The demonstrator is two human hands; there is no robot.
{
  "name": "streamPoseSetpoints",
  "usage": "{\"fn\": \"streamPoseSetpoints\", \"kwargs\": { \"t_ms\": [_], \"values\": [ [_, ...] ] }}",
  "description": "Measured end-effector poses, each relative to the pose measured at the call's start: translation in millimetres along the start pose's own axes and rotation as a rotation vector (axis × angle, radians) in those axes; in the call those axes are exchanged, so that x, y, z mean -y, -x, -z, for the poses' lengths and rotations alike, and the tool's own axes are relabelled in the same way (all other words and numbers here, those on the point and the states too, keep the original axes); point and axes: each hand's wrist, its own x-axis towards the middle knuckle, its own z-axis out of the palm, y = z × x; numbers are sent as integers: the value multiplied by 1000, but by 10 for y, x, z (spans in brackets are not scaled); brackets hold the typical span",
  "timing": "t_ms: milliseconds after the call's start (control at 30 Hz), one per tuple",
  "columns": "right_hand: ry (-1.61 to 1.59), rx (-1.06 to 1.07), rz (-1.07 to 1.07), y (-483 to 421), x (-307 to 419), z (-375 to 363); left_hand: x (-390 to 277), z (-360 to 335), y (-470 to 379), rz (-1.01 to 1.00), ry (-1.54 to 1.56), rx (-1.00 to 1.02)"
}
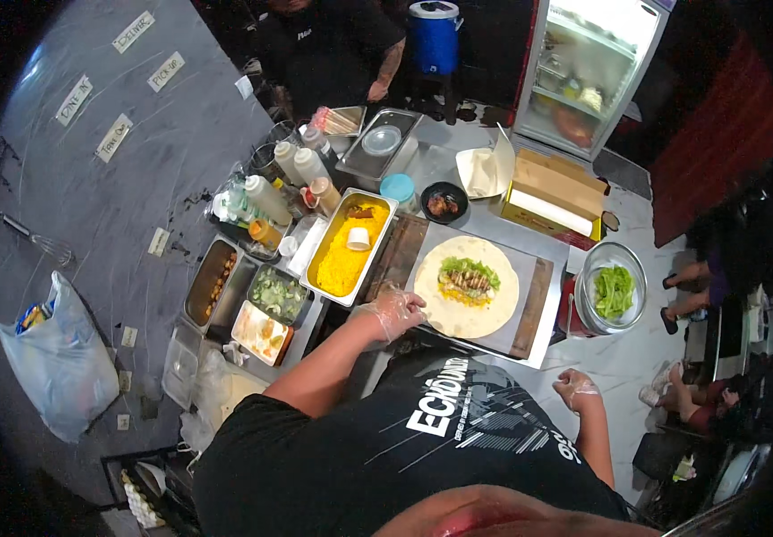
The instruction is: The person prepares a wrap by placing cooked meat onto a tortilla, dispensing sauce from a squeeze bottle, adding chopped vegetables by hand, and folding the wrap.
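A round flatbread [436, 312] lies on white paper on a wooden board [534, 302]. On it are shredded lettuce [470, 265], yellow rice and sliced filling with drizzled sauce. My left hand [396, 312], in a clear plastic glove, is at the flatbread's left edge, fingers curled; whether it touches the bread or paper I cannot tell. My right hand [575, 389], also gloved, hangs beyond the board's near right corner, its fingers curled, with nothing visible in it. Left of the board stands a steel pan of yellow rice [339, 272] with a white cup [358, 239] on top.
A glass bowl of lettuce [613, 292] stands at right, near an open box of paper [554, 194]. A black bowl [444, 203] sits behind the board. Squeeze bottles [269, 199] and a container of chopped vegetables [277, 295] are at left. Another person [332, 54] stands across the counter.
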Motion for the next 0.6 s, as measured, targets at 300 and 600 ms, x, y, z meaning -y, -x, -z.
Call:
{"fn": "streamPoseSetpoints", "kwargs": {
  "t_ms": [300,600],
  "values": [
    [23,-20,149,-493,-23,172,-1274,503,716,-457,-70,-577],
    [99,-8,325,-600,728,479,-2383,1305,1486,-1272,-450,-927]
  ]
}}
